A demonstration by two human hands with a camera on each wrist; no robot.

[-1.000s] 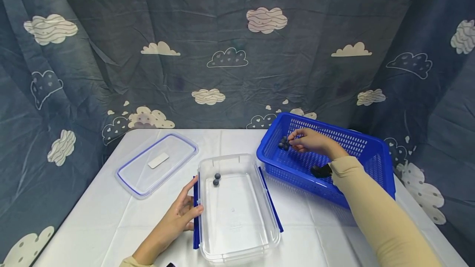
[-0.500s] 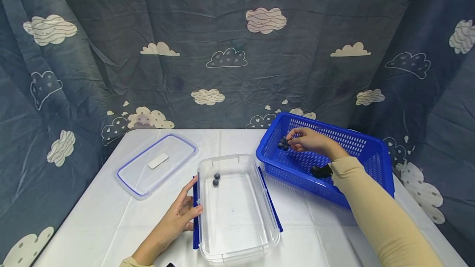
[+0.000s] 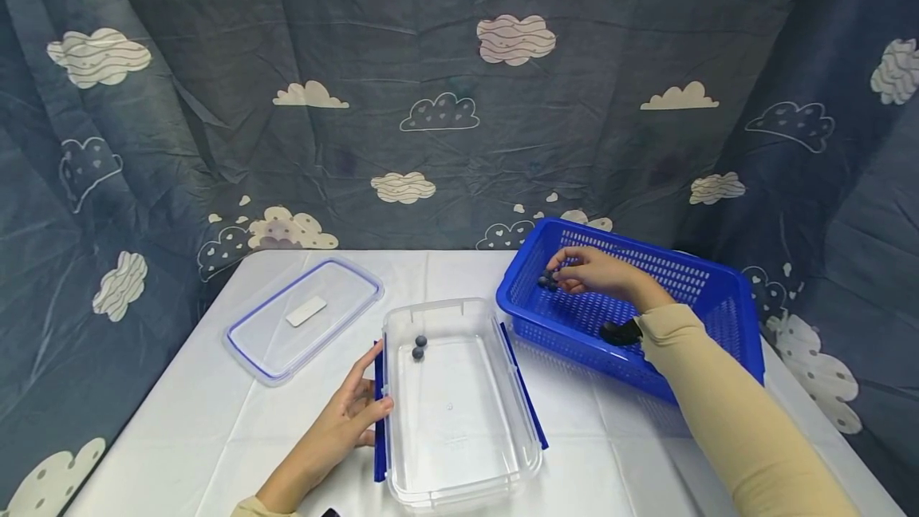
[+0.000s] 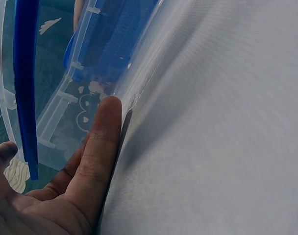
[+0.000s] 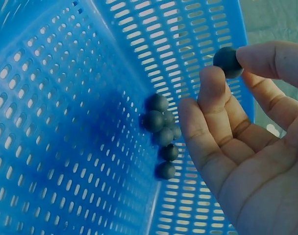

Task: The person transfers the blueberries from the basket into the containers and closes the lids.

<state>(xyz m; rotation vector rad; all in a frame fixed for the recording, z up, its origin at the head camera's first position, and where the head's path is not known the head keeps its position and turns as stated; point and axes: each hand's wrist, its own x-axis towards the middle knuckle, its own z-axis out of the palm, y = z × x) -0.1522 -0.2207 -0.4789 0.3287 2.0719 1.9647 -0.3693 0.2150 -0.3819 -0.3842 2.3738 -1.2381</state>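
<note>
A clear plastic food container (image 3: 459, 421) with blue side latches stands at the front middle, two blueberries (image 3: 420, 348) inside it near the far left corner. My left hand (image 3: 345, 413) holds its left side, thumb over the rim and fingers along the outer wall. Inside the blue perforated basket (image 3: 747, 317) at the right is my right hand (image 3: 603, 274). In the right wrist view it pinches one blueberry (image 5: 228, 62) between thumb and fingertips. Several more blueberries (image 5: 161, 127) lie clustered in the basket's corner, beside the curled lower fingers.
The container's clear lid (image 3: 305, 321) with a blue seal and white label lies flat at the left of the white-covered table (image 3: 172, 437). A dark cloud-patterned curtain (image 3: 445, 158) hangs behind and at both sides.
My right hand has shifted slightly left over the blueberry cluster in the basket. The left hand, container and lid have stayed in place.
</note>
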